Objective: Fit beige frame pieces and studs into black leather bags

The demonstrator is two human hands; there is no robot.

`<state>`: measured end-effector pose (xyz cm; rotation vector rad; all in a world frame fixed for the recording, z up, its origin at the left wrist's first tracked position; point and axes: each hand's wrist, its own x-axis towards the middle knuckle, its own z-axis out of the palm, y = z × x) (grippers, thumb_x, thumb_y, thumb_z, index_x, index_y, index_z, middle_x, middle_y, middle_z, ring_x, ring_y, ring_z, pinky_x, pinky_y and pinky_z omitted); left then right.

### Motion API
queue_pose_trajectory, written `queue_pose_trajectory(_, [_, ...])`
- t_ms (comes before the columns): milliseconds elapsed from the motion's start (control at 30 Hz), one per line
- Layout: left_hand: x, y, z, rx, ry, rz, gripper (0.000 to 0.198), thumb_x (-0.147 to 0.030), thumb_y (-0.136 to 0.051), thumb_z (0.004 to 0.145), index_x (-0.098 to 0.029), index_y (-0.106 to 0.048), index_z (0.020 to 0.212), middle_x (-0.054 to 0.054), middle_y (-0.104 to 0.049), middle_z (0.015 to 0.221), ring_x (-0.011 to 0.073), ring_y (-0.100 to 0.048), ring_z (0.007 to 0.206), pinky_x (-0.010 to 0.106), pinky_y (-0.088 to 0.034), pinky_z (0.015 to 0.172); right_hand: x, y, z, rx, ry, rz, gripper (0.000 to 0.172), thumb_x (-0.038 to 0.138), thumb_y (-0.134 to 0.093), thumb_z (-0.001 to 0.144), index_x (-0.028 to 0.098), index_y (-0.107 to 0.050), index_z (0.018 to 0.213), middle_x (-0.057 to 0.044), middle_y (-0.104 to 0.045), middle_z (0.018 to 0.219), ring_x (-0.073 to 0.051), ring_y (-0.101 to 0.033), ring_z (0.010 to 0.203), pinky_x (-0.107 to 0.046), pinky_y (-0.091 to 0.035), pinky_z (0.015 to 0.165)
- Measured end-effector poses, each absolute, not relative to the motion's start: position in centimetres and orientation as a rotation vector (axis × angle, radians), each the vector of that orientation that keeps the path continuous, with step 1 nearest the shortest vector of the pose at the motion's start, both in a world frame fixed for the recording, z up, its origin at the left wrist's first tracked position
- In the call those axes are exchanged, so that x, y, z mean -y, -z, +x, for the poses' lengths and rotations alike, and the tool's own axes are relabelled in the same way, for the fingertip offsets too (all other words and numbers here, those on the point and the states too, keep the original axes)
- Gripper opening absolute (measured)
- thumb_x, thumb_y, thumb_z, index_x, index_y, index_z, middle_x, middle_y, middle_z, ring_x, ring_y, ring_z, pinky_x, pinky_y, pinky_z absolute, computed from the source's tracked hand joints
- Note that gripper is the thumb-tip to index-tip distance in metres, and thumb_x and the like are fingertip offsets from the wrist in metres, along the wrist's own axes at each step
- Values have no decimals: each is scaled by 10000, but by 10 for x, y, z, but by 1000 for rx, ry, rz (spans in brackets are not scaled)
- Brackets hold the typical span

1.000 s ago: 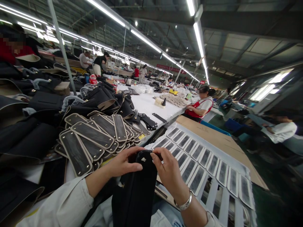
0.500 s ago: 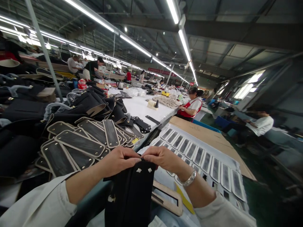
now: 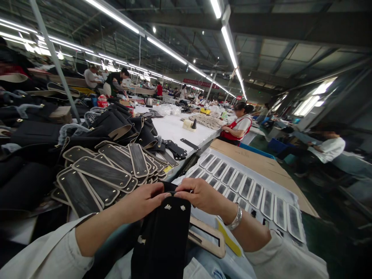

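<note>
A black bag piece (image 3: 167, 240) with metal studs near its top edge rests upright over my lap. My left hand (image 3: 147, 199) pinches the top edge on its left side, thumb in front. On the right side of the same edge, my right hand (image 3: 200, 195) grips with thumb and fingers, a silver bracelet on its wrist. Behind the pinched edge a strip of black material curves up between my hands. Sticking out to the right of the piece is a beige frame-shaped panel (image 3: 210, 240) with a slot, beside a yellow strip (image 3: 229, 238).
Left of my hands lies a heap of dark panels with pale edges (image 3: 101, 170), and behind it black bag parts (image 3: 110, 122). To the right, rows of similar panels (image 3: 255, 192) lie on a sheet beside cardboard (image 3: 247, 159). A co-worker in a red apron (image 3: 236, 126) sits farther off.
The top edge has parted slightly, showing the curved black strip behind it. Both hands keep their grip, and the view has shifted a little.
</note>
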<state>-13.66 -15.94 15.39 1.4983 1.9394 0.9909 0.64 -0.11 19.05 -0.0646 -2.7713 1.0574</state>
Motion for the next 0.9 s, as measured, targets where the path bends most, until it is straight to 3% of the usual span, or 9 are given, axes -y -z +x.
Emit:
queue_pose_trajectory(133, [159, -161, -140, -1884, -835, 1729, 364, -426, -340, 932, -173, -490, 718, -36, -475, 652, 118, -462, 629, 242, -317, 594, 8, -188, 7, 2747, -981, -39, 106, 252, -612, 837, 172, -665, 793, 19, -582, 727, -95, -529, 697, -213, -395, 653])
queue_pose_trajectory(367, [157, -156, -135, -1921, -914, 1780, 388, -407, -351, 928, -177, -391, 619, -48, -382, 566, 103, -396, 555, 253, -256, 556, 13, -183, 10, 2676, -989, -30, 89, 236, -623, 829, 168, -630, 773, 22, -540, 721, -101, -507, 699, -228, -385, 664])
queue_pose_trajectory(633, [174, -165, -139, -1790, -989, 1744, 256, -373, -352, 940, -195, -465, 793, -38, -481, 733, 117, -465, 697, 236, -331, 644, 21, -188, 13, 2598, -1067, -65, 109, 267, -598, 857, 179, -640, 807, 9, -524, 758, -110, -509, 718, -241, -388, 671])
queue_pose_trajectory(800, [183, -181, -142, -1787, -930, 1748, 194, -326, -390, 912, -200, -472, 790, -28, -500, 746, 131, -495, 719, 233, -354, 640, 28, -192, 14, 2589, -1067, -79, 138, 282, -593, 860, 180, -646, 785, -2, -531, 755, -118, -519, 713, -251, -392, 656])
queue_pose_trajectory(900, [184, -181, -141, -1745, -927, 1621, 180, -329, -376, 901, -210, -452, 790, -30, -485, 708, 130, -534, 625, 222, -389, 550, 29, -192, 12, 2598, -1060, -77, 143, 287, -592, 860, 182, -646, 779, -9, -540, 759, -128, -527, 719, -263, -398, 665])
